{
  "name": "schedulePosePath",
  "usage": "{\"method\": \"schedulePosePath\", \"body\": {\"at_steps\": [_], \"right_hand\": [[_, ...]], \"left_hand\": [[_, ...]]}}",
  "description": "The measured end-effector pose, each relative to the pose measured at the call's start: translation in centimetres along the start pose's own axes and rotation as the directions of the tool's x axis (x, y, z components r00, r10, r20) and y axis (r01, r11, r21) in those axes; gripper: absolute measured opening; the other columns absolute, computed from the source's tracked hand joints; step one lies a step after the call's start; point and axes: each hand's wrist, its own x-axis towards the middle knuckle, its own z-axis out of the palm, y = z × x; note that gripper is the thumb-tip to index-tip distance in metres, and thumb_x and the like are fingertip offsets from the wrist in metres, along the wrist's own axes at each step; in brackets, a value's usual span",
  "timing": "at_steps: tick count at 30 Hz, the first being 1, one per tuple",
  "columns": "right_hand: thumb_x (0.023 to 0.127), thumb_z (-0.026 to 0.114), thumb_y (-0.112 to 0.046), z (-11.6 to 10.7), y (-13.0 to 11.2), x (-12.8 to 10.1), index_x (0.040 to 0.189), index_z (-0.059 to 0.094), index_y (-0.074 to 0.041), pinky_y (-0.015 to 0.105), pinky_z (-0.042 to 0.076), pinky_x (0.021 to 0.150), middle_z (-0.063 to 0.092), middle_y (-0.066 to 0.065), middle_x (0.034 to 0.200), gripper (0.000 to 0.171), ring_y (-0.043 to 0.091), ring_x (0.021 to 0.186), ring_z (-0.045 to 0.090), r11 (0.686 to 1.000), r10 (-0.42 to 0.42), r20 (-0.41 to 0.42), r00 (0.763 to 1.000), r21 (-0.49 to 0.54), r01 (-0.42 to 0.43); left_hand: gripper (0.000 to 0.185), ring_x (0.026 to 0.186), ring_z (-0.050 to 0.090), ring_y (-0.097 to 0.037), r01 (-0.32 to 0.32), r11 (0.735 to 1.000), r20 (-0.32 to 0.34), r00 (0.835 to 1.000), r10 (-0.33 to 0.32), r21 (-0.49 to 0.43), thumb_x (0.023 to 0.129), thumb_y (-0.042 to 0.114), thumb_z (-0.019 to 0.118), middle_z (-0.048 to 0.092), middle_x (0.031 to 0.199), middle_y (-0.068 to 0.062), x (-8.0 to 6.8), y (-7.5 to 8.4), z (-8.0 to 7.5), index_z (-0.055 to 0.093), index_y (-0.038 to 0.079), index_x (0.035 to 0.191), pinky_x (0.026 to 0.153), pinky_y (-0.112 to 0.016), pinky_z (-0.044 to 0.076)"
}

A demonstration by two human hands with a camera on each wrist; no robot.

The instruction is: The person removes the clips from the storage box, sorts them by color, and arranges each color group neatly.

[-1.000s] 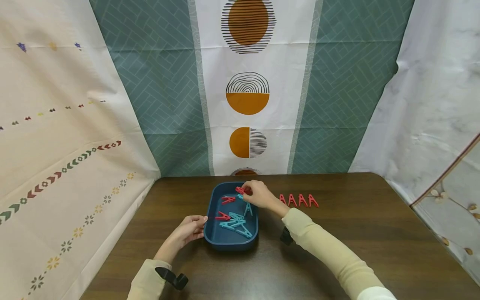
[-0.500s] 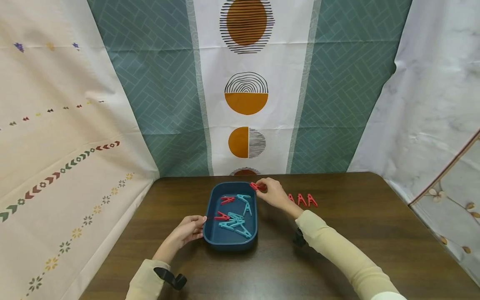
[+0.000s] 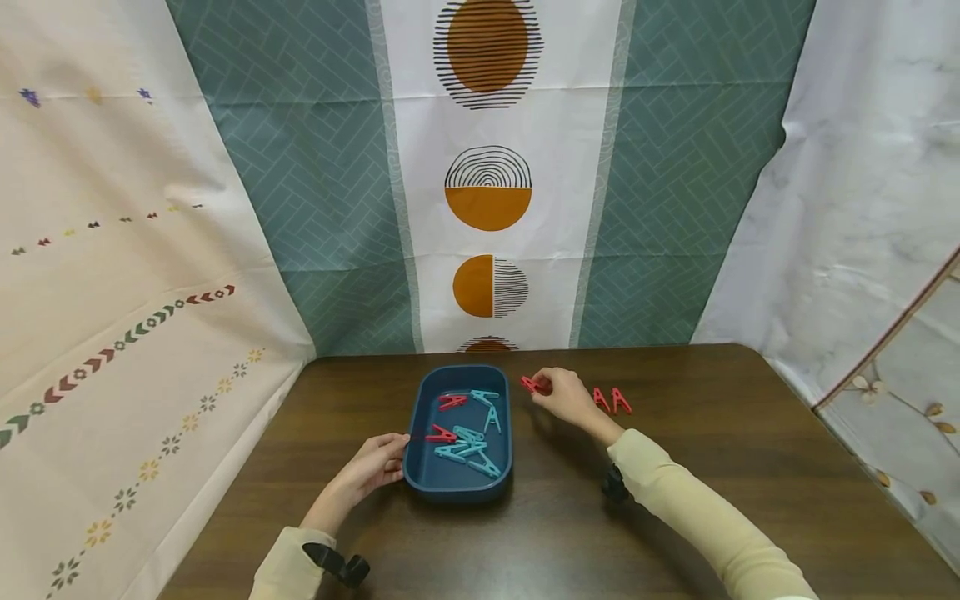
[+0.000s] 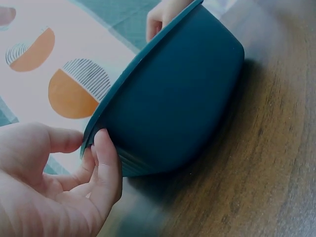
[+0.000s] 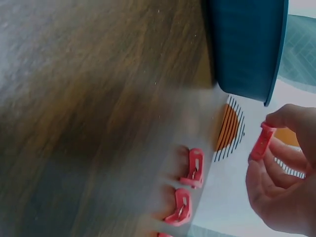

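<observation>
no readable text, labels, numbers anywhere (wall cloths carry only patterns, no lettering).

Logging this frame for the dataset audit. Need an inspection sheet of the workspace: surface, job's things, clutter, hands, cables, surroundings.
Surface: dark wooden table, bare wood around the work.
Job's things: blue tray holding teal pegs and two red pegs; one red peg held just right of the tray; row of red pegs on the table, partly hidden behind the hand.
Clutter: nothing seen.
Hands: left hand holds the tray's left rim, thumb and finger on the edge; right hand pinches the red peg above the table.
Cables: nothing seen; a black strap on the left sleeve.
Surroundings: patterned cloth backdrops behind and at both sides.
</observation>
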Motion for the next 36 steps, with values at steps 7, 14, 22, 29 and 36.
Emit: {"method": "schedulePosePath", "body": {"at_steps": [7,14,22,29,36], "right_hand": [[0.082,0.07,-0.011,-1.2,0.8,-0.6,0.102,0.068,-0.002,0.031,0.051,0.064,0.07,0.007,0.086,0.021,0.012,0.067,0.061,0.998,0.068,0.055,0.996,-0.014,-0.067],[0.081,0.071,-0.013,-2.5,1.9,-1.3,0.1,0.068,-0.002,0.032,0.052,0.065,0.071,0.008,0.086,0.022,0.015,0.071,0.063,0.99,0.128,0.061,0.99,-0.066,-0.124],[0.079,0.071,-0.015,-4.0,3.7,-2.1,0.097,0.069,-0.002,0.029,0.047,0.056,0.07,0.007,0.083,0.022,0.015,0.066,0.061,0.966,0.247,0.049,0.968,-0.091,-0.242],[0.08,0.069,-0.019,-5.4,5.4,-2.8,0.091,0.069,-0.005,0.029,0.04,0.049,0.067,0.006,0.073,0.018,0.017,0.061,0.056,0.92,0.376,0.049,0.925,-0.138,-0.367],[0.082,0.07,-0.025,-7.1,7.0,-3.5,0.085,0.067,-0.008,0.028,0.039,0.045,0.065,0.005,0.072,0.017,0.019,0.059,0.055,0.853,0.505,-0.014,0.863,-0.141,-0.502]], "left_hand": [[0.037,0.07,0.057,-0.005,-0.02,0.999,0.068,0.997,0.023,-0.039,0.101,0.022,0.05,0.061,0.085,0.002,-0.1,-0.2,-0.3,0.043,-0.007,0.123,0.065,-0.018,0.05],[0.031,0.074,0.059,-0.006,-0.032,0.998,0.109,0.993,0.039,-0.061,0.1,0.014,0.049,0.061,0.089,0.001,-0.5,-0.1,-0.4,0.042,-0.006,0.123,0.068,-0.019,0.051],[0.024,0.072,0.059,-0.005,-0.02,0.996,0.111,0.993,0.029,-0.084,0.1,0.011,0.048,0.061,0.088,0.003,-0.7,0.2,-0.5,0.045,-0.002,0.119,0.067,-0.019,0.052],[0.026,0.072,0.059,-0.005,-0.012,0.996,0.12,0.993,0.023,-0.09,0.1,0.013,0.048,0.061,0.086,0.003,-0.6,-0.1,-0.4,0.044,-0.003,0.12,0.068,-0.019,0.053],[0.028,0.073,0.059,-0.006,-0.013,0.996,0.125,0.992,0.024,-0.086,0.099,0.014,0.051,0.062,0.086,0.003,-0.7,-0.3,-0.5,0.045,-0.003,0.12,0.069,-0.02,0.053]]}}
